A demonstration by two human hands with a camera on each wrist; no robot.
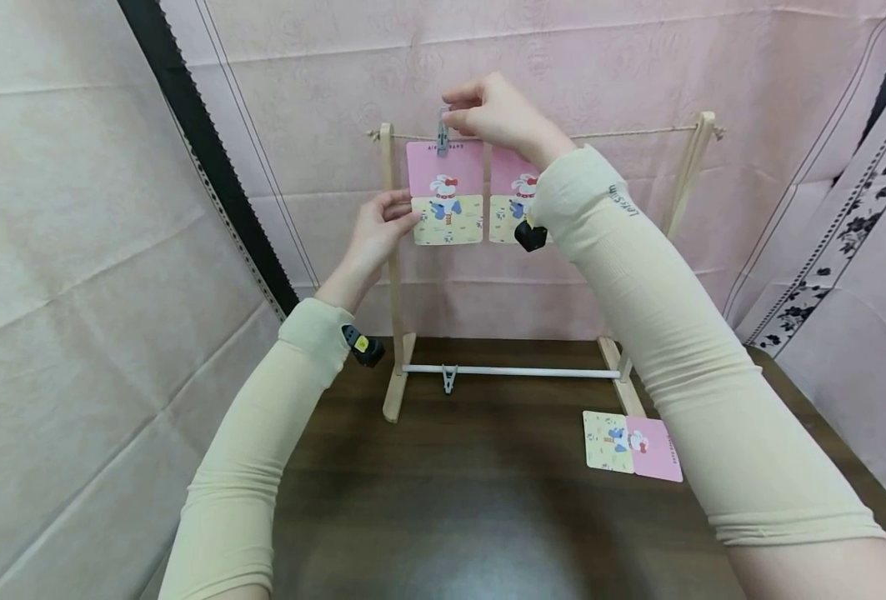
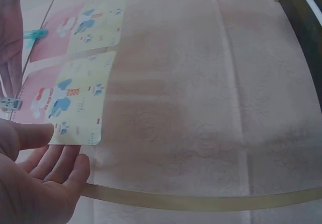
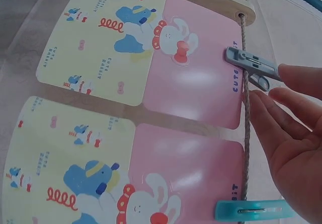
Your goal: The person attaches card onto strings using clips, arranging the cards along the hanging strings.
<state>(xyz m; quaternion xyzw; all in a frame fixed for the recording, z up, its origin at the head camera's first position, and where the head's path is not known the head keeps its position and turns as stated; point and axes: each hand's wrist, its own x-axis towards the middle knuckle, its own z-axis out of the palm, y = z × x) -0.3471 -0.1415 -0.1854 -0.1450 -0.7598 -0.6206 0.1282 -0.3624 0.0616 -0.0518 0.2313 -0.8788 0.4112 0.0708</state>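
A pink and yellow card (image 1: 448,229) with a cartoon rabbit hangs at the left end of a thin rope (image 1: 630,133). My left hand (image 1: 378,229) pinches its left edge, thumb in front and fingers behind. On its top edge sits a grey clothespin (image 3: 254,63), clamped over card and rope. My right hand (image 1: 498,112) holds this clothespin's handle end, with the thumb at one leg and the fingertips by the other. Just to the right hangs a matching card (image 3: 186,178), fastened by a teal clothespin (image 3: 251,211); my right wrist partly covers that card in the head view.
The rope runs between two wooden posts (image 1: 686,179) of a rack. Low down, a white crossbar (image 1: 533,372) carries another clothespin (image 1: 448,379). A third card (image 1: 633,446) lies on the dark table (image 1: 443,517), near the right foot. Pale cloth (image 1: 322,83) hangs behind.
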